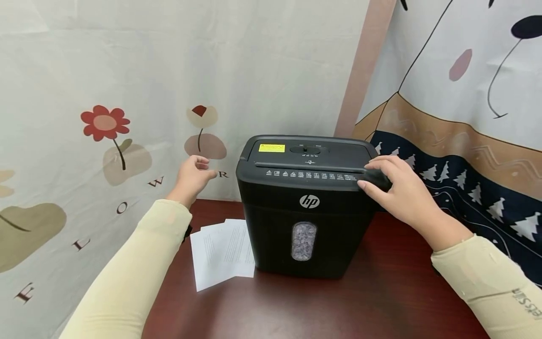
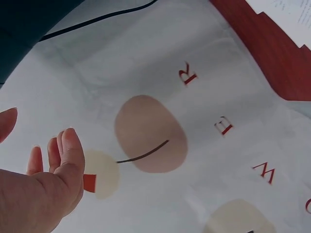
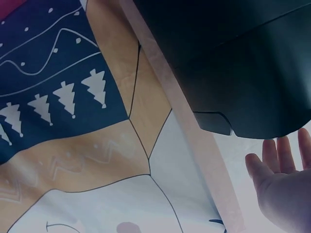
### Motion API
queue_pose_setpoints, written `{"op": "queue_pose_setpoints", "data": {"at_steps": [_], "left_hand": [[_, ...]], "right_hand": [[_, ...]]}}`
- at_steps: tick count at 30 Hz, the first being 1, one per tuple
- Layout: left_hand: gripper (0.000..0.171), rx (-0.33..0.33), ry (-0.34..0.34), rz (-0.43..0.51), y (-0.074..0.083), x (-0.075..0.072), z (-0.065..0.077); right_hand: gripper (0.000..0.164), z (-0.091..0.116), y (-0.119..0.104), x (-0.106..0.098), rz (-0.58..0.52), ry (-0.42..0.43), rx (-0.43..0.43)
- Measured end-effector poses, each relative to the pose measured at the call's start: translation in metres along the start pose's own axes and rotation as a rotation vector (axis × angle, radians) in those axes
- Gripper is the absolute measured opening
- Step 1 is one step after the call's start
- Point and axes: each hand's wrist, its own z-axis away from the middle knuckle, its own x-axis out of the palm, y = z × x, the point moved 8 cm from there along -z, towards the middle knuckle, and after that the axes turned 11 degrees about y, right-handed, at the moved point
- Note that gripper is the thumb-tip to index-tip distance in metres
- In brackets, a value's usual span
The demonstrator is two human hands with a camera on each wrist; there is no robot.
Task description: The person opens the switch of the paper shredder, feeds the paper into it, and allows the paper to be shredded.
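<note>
A black paper shredder (image 1: 271, 221) stands upright on the table. Paper shreds (image 1: 304, 241) show through the oval window on its front. My right hand (image 1: 402, 190) is at the right end of the shredder's top, thumb and fingers spread about the corner. In the right wrist view the fingertips (image 3: 284, 150) are close against the shredder's edge; whether they press on it I cannot tell. Left of the shredder, my left hand (image 1: 192, 179) hovers with fingers loosely bent and holds nothing. Printed paper sheets (image 1: 220, 254) lie overlapping at the shredder's left side.
The dark red table (image 1: 279, 310) stretches in front of the shredder. A pale printed curtain (image 1: 271, 70) hangs behind and to the left. On the right hangs cloth with a tree pattern (image 1: 461, 179), near my right arm.
</note>
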Motion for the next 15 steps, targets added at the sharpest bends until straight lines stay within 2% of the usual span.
{"op": "queue_pose_setpoints", "data": {"at_steps": [7, 15], "left_hand": [[0.044, -0.032, 0.001, -0.003, -0.022, 0.004, -0.002], [0.044, -0.032, 0.001, -0.079, -0.045, 0.009, -0.004]], "right_hand": [[0.04, 0.008, 0.005, 0.003, 0.022, 0.012, -0.009], [0.043, 0.015, 0.006, 0.006, 0.056, 0.034, -0.04]]}}
